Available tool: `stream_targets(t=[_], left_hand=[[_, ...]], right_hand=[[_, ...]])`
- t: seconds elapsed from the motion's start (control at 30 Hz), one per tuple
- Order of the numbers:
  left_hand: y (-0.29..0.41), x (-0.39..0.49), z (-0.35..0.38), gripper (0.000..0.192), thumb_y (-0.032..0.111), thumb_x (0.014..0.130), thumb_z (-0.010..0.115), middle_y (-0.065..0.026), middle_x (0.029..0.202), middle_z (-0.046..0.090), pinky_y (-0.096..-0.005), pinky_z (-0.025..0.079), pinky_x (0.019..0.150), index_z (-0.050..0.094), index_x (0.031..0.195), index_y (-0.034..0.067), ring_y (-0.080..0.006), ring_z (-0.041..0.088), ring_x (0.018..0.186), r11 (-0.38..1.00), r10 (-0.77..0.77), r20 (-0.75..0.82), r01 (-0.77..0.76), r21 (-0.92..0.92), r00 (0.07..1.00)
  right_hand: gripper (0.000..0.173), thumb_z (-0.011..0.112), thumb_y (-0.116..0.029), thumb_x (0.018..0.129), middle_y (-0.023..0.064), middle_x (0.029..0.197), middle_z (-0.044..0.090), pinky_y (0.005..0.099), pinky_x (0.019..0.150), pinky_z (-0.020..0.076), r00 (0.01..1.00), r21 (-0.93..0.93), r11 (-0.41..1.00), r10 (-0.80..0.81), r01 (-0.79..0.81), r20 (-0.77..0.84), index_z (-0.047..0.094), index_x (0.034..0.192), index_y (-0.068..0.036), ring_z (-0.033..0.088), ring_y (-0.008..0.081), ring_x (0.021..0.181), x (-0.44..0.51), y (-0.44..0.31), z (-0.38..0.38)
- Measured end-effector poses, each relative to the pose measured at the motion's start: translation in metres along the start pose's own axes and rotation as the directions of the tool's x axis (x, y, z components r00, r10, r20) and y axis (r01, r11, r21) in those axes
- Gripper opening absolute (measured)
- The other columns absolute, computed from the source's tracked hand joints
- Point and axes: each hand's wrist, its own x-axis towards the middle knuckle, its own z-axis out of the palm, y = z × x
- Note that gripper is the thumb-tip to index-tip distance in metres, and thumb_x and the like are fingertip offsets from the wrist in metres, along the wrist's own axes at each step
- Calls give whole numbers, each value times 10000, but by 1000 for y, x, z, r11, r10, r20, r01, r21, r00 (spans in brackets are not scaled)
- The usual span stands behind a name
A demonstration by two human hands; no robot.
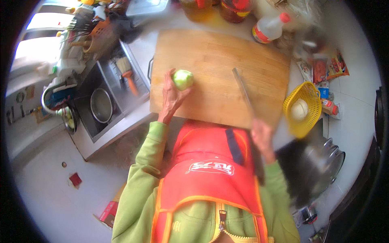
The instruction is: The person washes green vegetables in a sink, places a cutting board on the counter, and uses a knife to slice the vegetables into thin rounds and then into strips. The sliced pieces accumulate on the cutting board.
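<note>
My left hand (174, 92) grips a round, pale green peeled vegetable (183, 79) over the left part of a wooden cutting board (206, 60). My right hand (262, 133), somewhat blurred, is closed at the board's near right edge around the handle end of a knife (243, 88). The blade is seen nearly edge-on and points away from me over the right half of the board. Knife and vegetable are well apart. My fingers hide the knife's handle.
Left stands a sink (121, 115) with a metal bowl (101, 105) and a brush (127, 74). Right of the board is a yellow plastic basket (316, 112) holding a pale round item (299, 109). A red-capped bottle (267, 29) stands behind. A lidded pan (328, 170) is at the lower right.
</note>
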Motion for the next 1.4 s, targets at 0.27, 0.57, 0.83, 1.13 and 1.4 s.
stream_targets(t=[0.27,0.57,0.83,1.13,1.4], left_hand=[[61,24,39,849,140,655,903,-186,1291,563,-429,494,995,429,1354,52,-386,552,1222,956,270,411,-293,-8,871],[70,16,40,713,97,687,873,-174,1305,552,-489,448,1029,502,1295,63,-406,509,1233,859,459,390,-511,35,798],[79,1,55,610,92,701,864,-177,1266,540,-479,459,966,556,1228,72,-388,533,1154,896,402,263,-436,82,877],[89,-8,57,587,74,714,825,-204,1266,515,-485,469,902,563,1239,58,-404,522,1123,920,323,244,-364,143,914],[88,-5,58,589,18,759,757,-252,1222,486,-513,454,864,514,1296,25,-443,494,1073,922,327,306,-372,104,894]], right_hand=[[524,536,-450,1037,15,637,480,297,550,426,996,-50,995,88,-88,-12,642,1314,-18,484,103,581,-1,-35,8],[555,502,-479,1039,116,647,525,360,611,485,970,-70,985,170,-160,175,593,1367,-40,542,184,596,15,-34,1],[569,485,-474,1047,170,698,589,372,664,521,942,-71,981,192,-180,275,576,1369,-13,627,249,662,26,-48,-17],[525,542,-375,1041,309,911,676,413,725,541,978,-118,980,-144,162,149,581,1320,68,703,428,869,19,-92,-13],[517,541,-342,1047,323,910,659,460,700,535,964,-148,975,-126,163,233,537,1352,74,676,466,873,6,-108,-21]])
